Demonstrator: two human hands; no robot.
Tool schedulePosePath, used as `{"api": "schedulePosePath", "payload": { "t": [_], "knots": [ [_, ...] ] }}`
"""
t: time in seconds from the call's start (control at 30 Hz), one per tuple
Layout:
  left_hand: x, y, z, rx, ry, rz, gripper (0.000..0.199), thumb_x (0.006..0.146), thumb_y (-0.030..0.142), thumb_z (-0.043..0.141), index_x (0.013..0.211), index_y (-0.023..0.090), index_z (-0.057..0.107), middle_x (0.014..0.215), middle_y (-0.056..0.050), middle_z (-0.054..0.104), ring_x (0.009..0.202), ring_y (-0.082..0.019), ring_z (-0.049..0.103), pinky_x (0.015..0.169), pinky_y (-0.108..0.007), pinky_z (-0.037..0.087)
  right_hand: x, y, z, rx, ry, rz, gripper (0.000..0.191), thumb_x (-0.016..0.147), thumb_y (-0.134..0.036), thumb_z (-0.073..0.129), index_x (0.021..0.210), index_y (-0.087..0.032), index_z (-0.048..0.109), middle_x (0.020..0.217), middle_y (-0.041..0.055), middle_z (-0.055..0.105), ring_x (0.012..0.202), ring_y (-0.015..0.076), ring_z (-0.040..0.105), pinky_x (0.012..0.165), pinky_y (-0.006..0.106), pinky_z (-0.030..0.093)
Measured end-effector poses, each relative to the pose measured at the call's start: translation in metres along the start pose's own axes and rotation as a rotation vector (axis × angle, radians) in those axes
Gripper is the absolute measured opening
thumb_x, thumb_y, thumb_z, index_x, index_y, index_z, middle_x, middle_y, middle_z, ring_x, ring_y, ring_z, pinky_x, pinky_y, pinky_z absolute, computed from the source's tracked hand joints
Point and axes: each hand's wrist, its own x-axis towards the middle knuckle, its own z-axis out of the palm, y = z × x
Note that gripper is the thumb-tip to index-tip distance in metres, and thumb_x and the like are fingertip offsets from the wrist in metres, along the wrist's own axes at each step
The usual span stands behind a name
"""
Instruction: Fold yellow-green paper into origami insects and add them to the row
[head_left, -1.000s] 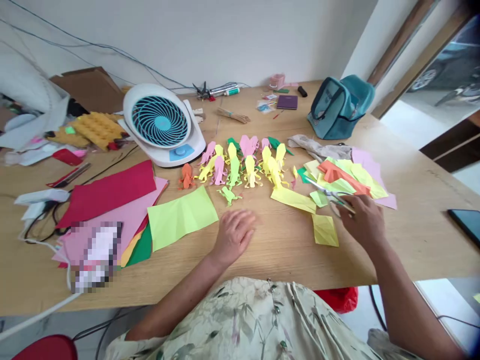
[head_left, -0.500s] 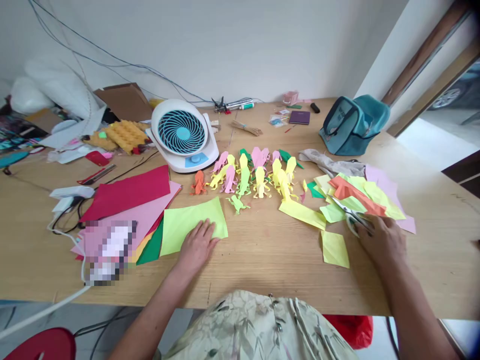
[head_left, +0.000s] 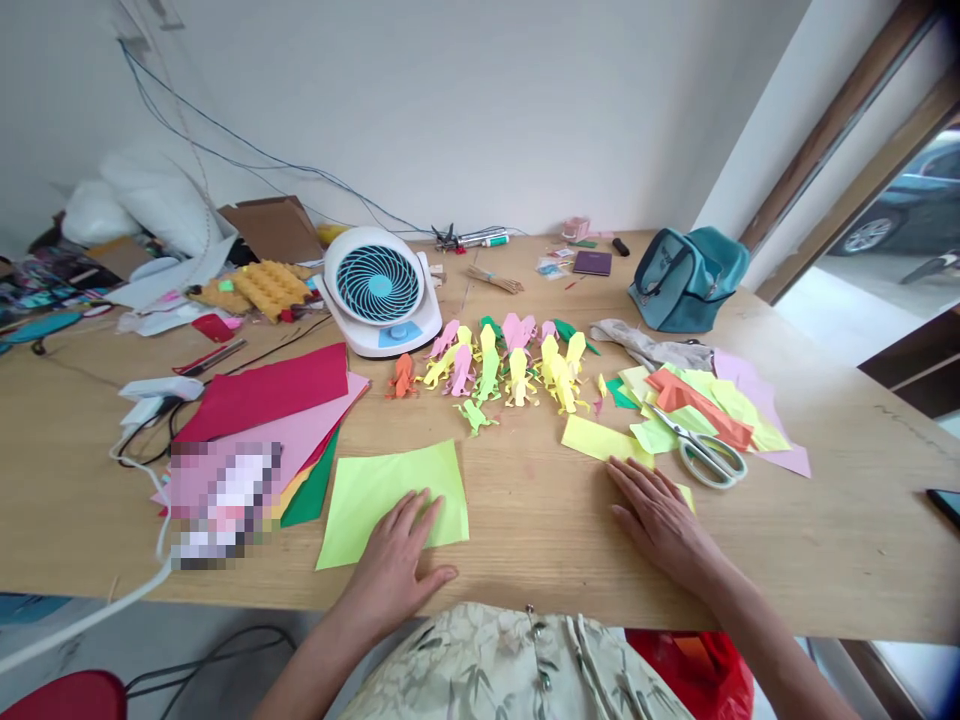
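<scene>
"Lime-green sheet (head_left: 367, 485), lower centre-left of the frame. Is that the one being handled?"

"Yes, it lies on the desk (head_left: 525, 545), with the fingers of the left hand (head_left: 391, 568) over its lower right part."

"Is that hand gripping it?"

"No, it is spread flat, palm down, the thumb stuck out to the right past the sheet's lower edge."

"And the right hand (head_left: 664, 528)?"

"Right of centre, lower in the frame, also flat and palm down, fingers nearly together. Its fingertips reach the near edge of a yellow strip (head_left: 600, 438), and it covers most of another yellow piece (head_left: 688, 497), whose corner shows beside it. Whether anything else is under the palm, I can't tell."

"Where are the scissors (head_left: 688, 437)?"

"Just above and to the right of that hand, apart from it. Their blades point to the upper left, over the paper scraps (head_left: 757, 435), and the pale handles lie on bare wood."

"What fills the middle?"

"Folded paper figures (head_left: 517, 375) in pink, yellow and green, grouped together. An orange figure (head_left: 403, 376) stands at their left end, below the fan (head_left: 380, 285). Farther left, larger coloured sheets (head_left: 277, 395) overlap, red uppermost."
</scene>
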Motion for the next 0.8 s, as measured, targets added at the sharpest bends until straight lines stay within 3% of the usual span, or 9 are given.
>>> {"api": "schedulePosePath", "payload": {
  "t": [0.2, 0.3, 0.37, 0.5, 0.63, 0.8],
  "knots": [
    [-0.009, 0.015, 0.003, -0.059, 0.059, 0.112, 0.069, 0.080, 0.050, 0.070, 0.141, 0.026, 0.049, 0.136, -0.011, 0.055, 0.123, -0.031, 0.050, 0.101, -0.047, 0.047, -0.031, 0.055, -0.017, 0.016, 0.035, 0.006, 0.051, 0.095, -0.040, 0.050, 0.141, -0.020, 0.047, 0.140, 0.0145, 0.055, 0.129, 0.0301, 0.052, 0.107, 0.049, 0.044],
    [-0.009, 0.014, 0.006, -0.049, 0.148, 0.190, 0.058, 0.086, 0.051, 0.063, 0.135, 0.023, 0.055, 0.130, -0.012, 0.060, 0.117, -0.030, 0.055, 0.095, -0.046, 0.051, -0.033, 0.079, -0.022, -0.010, 0.067, 0.030, 0.042, 0.095, -0.038, 0.048, 0.132, -0.018, 0.055, 0.133, 0.0143, 0.059, 0.124, 0.0290, 0.056, 0.102, 0.045, 0.048],
    [-0.009, 0.013, 0.008, -0.046, 0.228, 0.246, 0.042, 0.092, 0.041, 0.058, 0.129, 0.021, 0.060, 0.126, -0.011, 0.064, 0.117, -0.029, 0.056, 0.096, -0.044, 0.052, -0.032, 0.084, -0.025, -0.055, 0.123, 0.040, 0.038, 0.096, -0.037, 0.047, 0.126, -0.019, 0.060, 0.127, 0.0129, 0.063, 0.120, 0.0296, 0.058, 0.100, 0.047, 0.048],
    [-0.011, 0.016, 0.012, -0.101, 0.348, 0.267, 0.026, 0.094, 0.018, 0.050, 0.114, 0.020, 0.067, 0.116, -0.007, 0.070, 0.121, -0.024, 0.058, 0.101, -0.038, 0.051, -0.032, 0.069, -0.029, -0.104, 0.250, 0.066, 0.035, 0.095, -0.035, 0.050, 0.125, -0.022, 0.061, 0.125, 0.0108, 0.066, 0.116, 0.0290, 0.061, 0.096, 0.047, 0.048],
    [-0.014, 0.026, 0.013, -0.239, 0.390, 0.213, 0.024, 0.092, 0.014, 0.048, 0.105, 0.021, 0.068, 0.110, -0.006, 0.072, 0.119, -0.023, 0.062, 0.106, -0.041, 0.050, -0.037, 0.051, -0.028, -0.057, 0.119, -0.028, 0.039, 0.094, -0.033, 0.050, 0.132, -0.025, 0.058, 0.133, 0.0093, 0.063, 0.118, 0.0272, 0.060, 0.098, 0.045, 0.048],
    [-0.014, 0.046, -0.018, -0.507, 0.427, 0.136, 0.024, 0.093, 0.015, 0.047, 0.106, 0.021, 0.066, 0.103, -0.007, 0.073, 0.099, -0.018, 0.070, 0.087, -0.027, 0.057, -0.022, 0.025, -0.035, -0.015, 0.284, 0.163, 0.029, 0.095, -0.030, 0.050, 0.117, -0.022, 0.067, 0.110, 0.0109, 0.071, 0.101, 0.0282, 0.066, 0.088, 0.045, 0.052]
  ]
}}
